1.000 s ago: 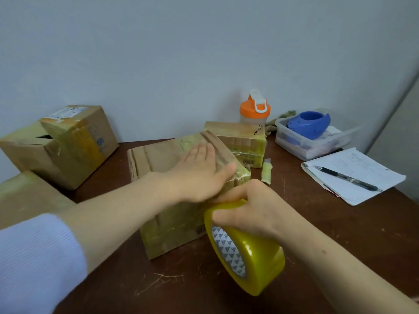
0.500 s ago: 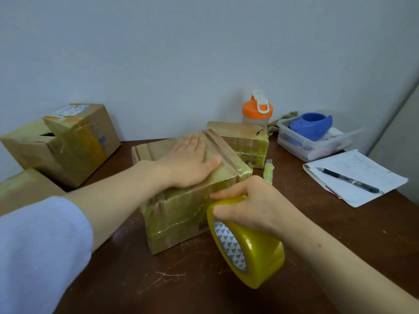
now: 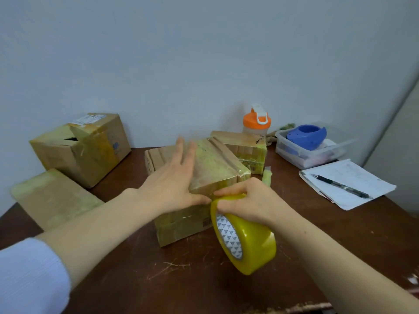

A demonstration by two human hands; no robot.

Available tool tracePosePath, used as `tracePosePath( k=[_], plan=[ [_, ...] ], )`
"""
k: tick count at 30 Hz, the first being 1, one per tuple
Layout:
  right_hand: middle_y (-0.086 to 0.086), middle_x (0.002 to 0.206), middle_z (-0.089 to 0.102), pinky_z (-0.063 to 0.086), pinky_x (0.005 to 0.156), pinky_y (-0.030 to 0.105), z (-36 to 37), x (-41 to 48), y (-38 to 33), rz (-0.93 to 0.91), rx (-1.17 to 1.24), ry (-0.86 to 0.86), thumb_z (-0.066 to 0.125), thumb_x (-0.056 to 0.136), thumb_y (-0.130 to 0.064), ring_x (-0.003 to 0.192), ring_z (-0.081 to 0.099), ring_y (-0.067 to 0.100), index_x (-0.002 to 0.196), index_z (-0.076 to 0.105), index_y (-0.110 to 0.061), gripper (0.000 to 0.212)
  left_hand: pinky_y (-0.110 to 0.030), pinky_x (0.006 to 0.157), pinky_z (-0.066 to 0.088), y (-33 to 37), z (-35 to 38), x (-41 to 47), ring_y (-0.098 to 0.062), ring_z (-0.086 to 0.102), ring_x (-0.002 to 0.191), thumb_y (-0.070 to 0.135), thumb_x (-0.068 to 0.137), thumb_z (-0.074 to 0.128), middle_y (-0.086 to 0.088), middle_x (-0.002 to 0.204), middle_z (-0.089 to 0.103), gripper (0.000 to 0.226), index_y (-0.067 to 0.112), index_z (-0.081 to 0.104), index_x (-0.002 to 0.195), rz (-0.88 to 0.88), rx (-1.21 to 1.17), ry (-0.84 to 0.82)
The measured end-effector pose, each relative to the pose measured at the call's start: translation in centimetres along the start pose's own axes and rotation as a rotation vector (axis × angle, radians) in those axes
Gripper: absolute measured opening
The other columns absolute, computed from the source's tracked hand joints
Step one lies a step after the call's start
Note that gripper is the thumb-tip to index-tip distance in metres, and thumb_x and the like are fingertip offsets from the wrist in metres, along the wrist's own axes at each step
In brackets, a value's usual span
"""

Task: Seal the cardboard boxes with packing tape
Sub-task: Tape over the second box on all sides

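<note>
A taped cardboard box (image 3: pixel 217 168) stands in the middle of the brown table (image 3: pixel 317 234). My left hand (image 3: pixel 174 182) lies flat on its top with straight, spread fingers, blurred at the tips. At the box's near right corner my right hand (image 3: pixel 247 202) grips a big roll of yellow packing tape (image 3: pixel 247 236), held on edge just in front of the box. A smaller box (image 3: pixel 244 148) sits right behind it. Two more boxes are at the left: a torn one (image 3: pixel 81 148) by the wall and a flat one (image 3: pixel 54 198) nearer me.
An orange-lidded bottle (image 3: pixel 257 123) stands by the wall. A clear plastic tub (image 3: pixel 313 152) holds a blue tape dispenser (image 3: pixel 307 135). A pen (image 3: pixel 340 185) lies on white papers (image 3: pixel 349 184) at the right. A scrap of tape (image 3: pixel 267 176) lies beside the middle box.
My left hand has slid over the box top toward its left and far side, fingers now spread. The tape roll stays at the box's near right corner.
</note>
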State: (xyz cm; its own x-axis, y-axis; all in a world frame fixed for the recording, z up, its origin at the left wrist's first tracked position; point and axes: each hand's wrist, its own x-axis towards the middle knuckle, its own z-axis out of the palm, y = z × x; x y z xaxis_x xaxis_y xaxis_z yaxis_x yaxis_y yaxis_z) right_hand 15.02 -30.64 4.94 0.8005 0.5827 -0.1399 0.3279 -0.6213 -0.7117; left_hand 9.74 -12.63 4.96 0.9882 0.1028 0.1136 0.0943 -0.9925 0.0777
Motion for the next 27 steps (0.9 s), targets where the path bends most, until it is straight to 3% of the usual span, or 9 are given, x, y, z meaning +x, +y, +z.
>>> tracePosePath(
  k=[4,7,9,11,16,20,22,24,27],
  plan=[
    [-0.013,0.111,0.063,0.049,0.089,0.026,-0.3,-0.8,-0.8,-0.012,-0.002,0.000,0.070,0.069,-0.039,0.102,0.055,0.005,0.100,0.072,-0.042,0.032,-0.038,0.117,0.019,0.9,-0.3,0.1,-0.019,0.005,0.146,0.068,0.088,0.031,-0.008,0.159,-0.002,0.090,0.012,0.000,0.151,0.041,0.181,-0.157],
    [-0.016,0.108,0.059,0.044,0.074,0.017,-1.9,-2.4,-2.3,-0.038,-0.009,-0.037,0.073,0.067,-0.040,0.093,0.053,-0.002,0.103,0.070,-0.041,0.037,-0.035,0.100,0.039,1.1,-2.5,0.0,-0.023,0.040,0.129,0.065,0.088,0.035,-0.011,0.148,0.034,0.076,0.011,0.031,0.141,0.094,0.136,-0.197],
    [-0.017,0.106,0.058,0.046,0.070,0.017,-4.0,-3.6,-3.6,-0.060,-0.009,-0.053,0.076,0.056,-0.047,0.090,0.056,-0.001,0.104,0.068,-0.042,0.049,-0.031,0.081,0.044,0.3,-4.7,0.2,-0.017,0.054,0.096,0.065,0.085,0.043,-0.003,0.113,0.059,0.061,0.014,0.050,0.117,0.141,-0.041,-0.271],
    [-0.015,0.101,0.067,0.054,0.072,0.024,-6.2,-4.8,-5.4,-0.107,0.060,-0.106,0.081,0.041,-0.056,0.086,0.067,0.006,0.105,0.067,-0.041,0.068,-0.028,0.090,0.047,-0.8,-6.9,0.4,-0.011,0.061,0.097,0.069,0.076,0.048,0.006,0.105,0.066,0.066,0.019,0.057,0.119,0.157,-0.281,-0.463],
    [0.001,0.084,0.075,0.060,0.071,0.038,-8.2,-3.9,-9.2,-0.224,0.283,-0.175,0.088,0.034,-0.040,0.079,0.073,0.020,0.080,0.076,-0.021,0.051,-0.039,0.093,0.051,-3.5,-8.1,1.6,-0.019,0.068,0.098,0.069,0.072,0.057,-0.002,0.103,0.072,0.067,0.013,0.067,0.108,-0.034,-0.552,-0.659],
    [0.006,0.092,0.075,0.060,0.072,0.037,-7.3,-0.5,-10.6,-0.207,0.488,-0.082,0.085,0.045,-0.034,0.083,0.072,0.021,0.091,0.070,-0.015,0.051,-0.035,0.100,0.043,-4.0,-7.8,2.8,-0.019,0.057,0.113,0.062,0.081,0.051,-0.001,0.127,0.060,0.064,0.017,0.055,0.128,-0.091,-0.243,-0.333],
    [0.005,0.100,0.072,0.060,0.067,0.035,-6.4,1.3,-11.2,-0.192,0.560,0.014,0.084,0.061,-0.032,0.084,0.072,0.021,0.110,0.065,-0.016,0.056,-0.028,0.089,0.046,-3.5,-7.5,2.7,-0.018,0.054,0.110,0.048,0.086,0.060,-0.003,0.127,0.058,0.055,0.018,0.050,0.131,-0.023,-0.246,-0.216],
    [0.003,0.109,0.068,0.060,0.071,0.033,-5.4,2.9,-11.7,-0.192,0.571,0.064,0.080,0.069,-0.038,0.090,0.069,0.019,0.123,0.059,-0.018,0.061,-0.026,0.093,0.044,-3.1,-6.6,2.0,-0.019,0.050,0.116,0.052,0.067,0.067,-0.003,0.127,0.055,0.073,0.020,0.048,0.130,0.008,-0.340,-0.297],
    [0.001,0.112,0.068,0.057,0.082,0.036,-4.2,3.9,-11.9,-0.234,0.626,0.104,0.078,0.071,-0.044,0.095,0.068,0.018,0.118,0.063,-0.022,0.053,-0.041,0.116,0.018,-3.0,-4.9,1.0,-0.026,0.019,0.140,0.088,0.036,0.054,-0.003,0.147,0.026,0.134,0.019,0.018,0.146,-0.036,-0.099,-0.338]
  ],
)
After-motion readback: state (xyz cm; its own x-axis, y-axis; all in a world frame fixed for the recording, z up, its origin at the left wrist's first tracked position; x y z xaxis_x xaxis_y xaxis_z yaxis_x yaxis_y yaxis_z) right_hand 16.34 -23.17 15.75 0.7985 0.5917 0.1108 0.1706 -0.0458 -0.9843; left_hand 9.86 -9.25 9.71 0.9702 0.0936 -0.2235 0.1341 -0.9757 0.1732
